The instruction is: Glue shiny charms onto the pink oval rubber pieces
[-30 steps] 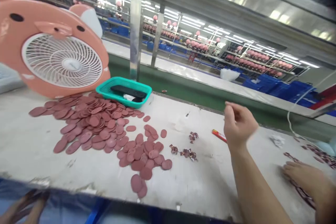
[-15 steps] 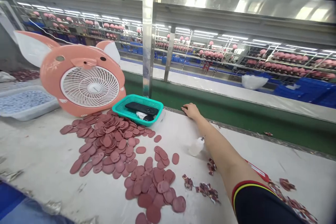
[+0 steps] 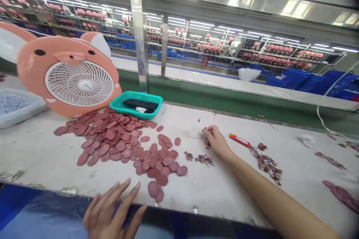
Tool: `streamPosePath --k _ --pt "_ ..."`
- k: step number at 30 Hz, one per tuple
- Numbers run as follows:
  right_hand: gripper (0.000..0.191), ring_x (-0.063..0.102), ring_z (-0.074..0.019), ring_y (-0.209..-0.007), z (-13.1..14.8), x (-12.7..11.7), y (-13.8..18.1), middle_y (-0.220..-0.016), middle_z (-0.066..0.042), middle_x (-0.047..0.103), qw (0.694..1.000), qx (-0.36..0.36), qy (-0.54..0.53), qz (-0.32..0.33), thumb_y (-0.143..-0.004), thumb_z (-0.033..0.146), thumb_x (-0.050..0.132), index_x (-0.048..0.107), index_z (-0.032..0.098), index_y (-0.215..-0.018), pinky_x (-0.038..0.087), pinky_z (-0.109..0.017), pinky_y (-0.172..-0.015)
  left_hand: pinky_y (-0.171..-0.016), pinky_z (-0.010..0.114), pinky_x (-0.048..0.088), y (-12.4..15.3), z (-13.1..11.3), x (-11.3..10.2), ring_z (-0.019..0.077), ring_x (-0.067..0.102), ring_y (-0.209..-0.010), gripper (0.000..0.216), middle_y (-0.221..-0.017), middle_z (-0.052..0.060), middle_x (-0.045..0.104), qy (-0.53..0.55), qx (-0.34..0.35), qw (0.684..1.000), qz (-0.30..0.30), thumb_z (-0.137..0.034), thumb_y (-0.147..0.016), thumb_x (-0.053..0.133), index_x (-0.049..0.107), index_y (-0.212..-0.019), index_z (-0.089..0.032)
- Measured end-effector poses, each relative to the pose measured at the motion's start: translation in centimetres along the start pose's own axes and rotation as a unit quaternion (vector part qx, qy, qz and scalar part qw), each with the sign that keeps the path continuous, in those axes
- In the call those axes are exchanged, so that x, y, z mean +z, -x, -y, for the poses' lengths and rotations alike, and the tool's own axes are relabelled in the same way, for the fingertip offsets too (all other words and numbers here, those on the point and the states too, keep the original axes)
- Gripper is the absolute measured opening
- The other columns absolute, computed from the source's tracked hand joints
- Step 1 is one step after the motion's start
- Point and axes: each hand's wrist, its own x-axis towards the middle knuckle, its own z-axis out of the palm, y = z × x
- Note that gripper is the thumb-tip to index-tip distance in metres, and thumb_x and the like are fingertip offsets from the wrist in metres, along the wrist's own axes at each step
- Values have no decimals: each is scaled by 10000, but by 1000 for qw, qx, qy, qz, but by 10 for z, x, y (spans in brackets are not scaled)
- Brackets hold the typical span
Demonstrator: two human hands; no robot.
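My right hand (image 3: 216, 141) is over the middle of the table with its fingers pinched together. Something small and dark shows at the fingertips, too small to make out. Right below them lies a small clump of brown-and-white pieces (image 3: 207, 143), with more small brown pieces (image 3: 204, 159) nearer me. A whitish bottle (image 3: 194, 133) with a thin dark tip stands left of this hand, blurred against the white surface. My left hand (image 3: 110, 211) hovers at the table's front edge, fingers spread, holding nothing. Ahead of it lie many flat, reddish-brown oval pieces (image 3: 165, 160) in a loose pile.
A pink animal-shaped fan (image 3: 33, 65) stands at the left, beside a white tray (image 3: 33, 112). A green basket (image 3: 117, 109) holds a dark phone-like object. On the right are a red-and-yellow strip (image 3: 240, 140), brown clusters (image 3: 268, 166) and a white cable (image 3: 319, 115).
My right hand has come back from the far table edge to the small brown pieces. My left hand has entered at the front. The view has shifted to the right.
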Motion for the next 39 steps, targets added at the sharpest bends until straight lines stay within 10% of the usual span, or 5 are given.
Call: streamPosePath --k 8,20,23,29,39 --pt "279 664 -222 -1025 10 -22 83 -1138 -71 668 998 -38 29 30 -991 359 617 622 158 -1185 550 -454 -926 -1191 480 163 -5 -10 11 282 640 -1129 352 -1193 74 773 24 85 992 90 -208 -902 672 709 -1241 -294" --pt "374 584 -288 -1222 68 17 17 -1340 -104 594 997 -10 75 24 -961 378 659 605 175 -1269 483 -542 -1035 -999 444 314 -22 -31 2 259 715 -897 180 -956 18 821 177 -123 974 69 -243 -868 711 808 -986 -337" --pt "321 628 -253 -1126 76 10 7 -1267 -93 625 999 -10 28 24 -968 364 652 622 167 -1220 534 -485 -965 -943 407 426 -32 -51 -9 256 695 -925 106 -929 41 810 285 -326 901 -4 -358 -849 746 827 -882 -297" --pt "326 622 -170 -746 93 -7 88 -929 -26 649 982 -42 -171 64 -920 476 590 557 205 -1099 537 -301 -636 -572 234 504 -48 -87 -27 136 566 -589 319 -651 14 720 534 -601 595 21 -498 -596 921 824 -744 -233" --pt "432 400 -25 -459 76 29 232 -712 76 575 805 31 -549 223 -767 346 844 477 252 -973 319 -151 -432 -577 203 463 -30 -117 -34 106 547 -642 181 -792 28 661 642 -446 601 166 -419 -774 835 857 -898 -288"
